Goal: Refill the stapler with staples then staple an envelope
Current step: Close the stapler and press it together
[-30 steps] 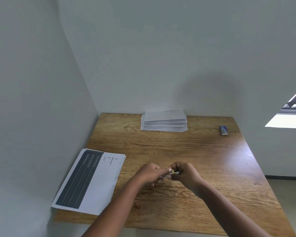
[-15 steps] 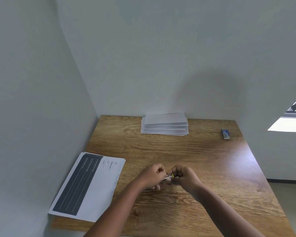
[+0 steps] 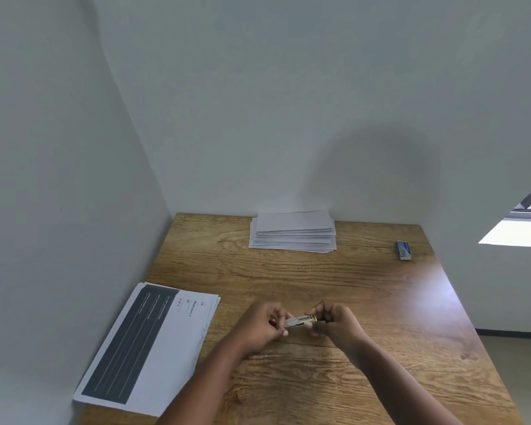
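A small metal stapler (image 3: 300,320) with a yellow part is held between both hands just above the wooden table (image 3: 334,283). My left hand (image 3: 262,325) pinches its left end. My right hand (image 3: 334,322) grips its right end, which the fingers mostly hide. A stack of white envelopes (image 3: 293,230) lies at the back of the table against the wall. A small blue staple box (image 3: 403,249) rests at the back right.
Printed sheets with a dark panel (image 3: 149,342) lie at the table's left front, overhanging the edge. Walls close off the left and back sides. The floor (image 3: 518,369) shows past the table's right edge.
My hands have drawn slightly apart, and more of the stapler's metal shows between them. The view has tilted a little.
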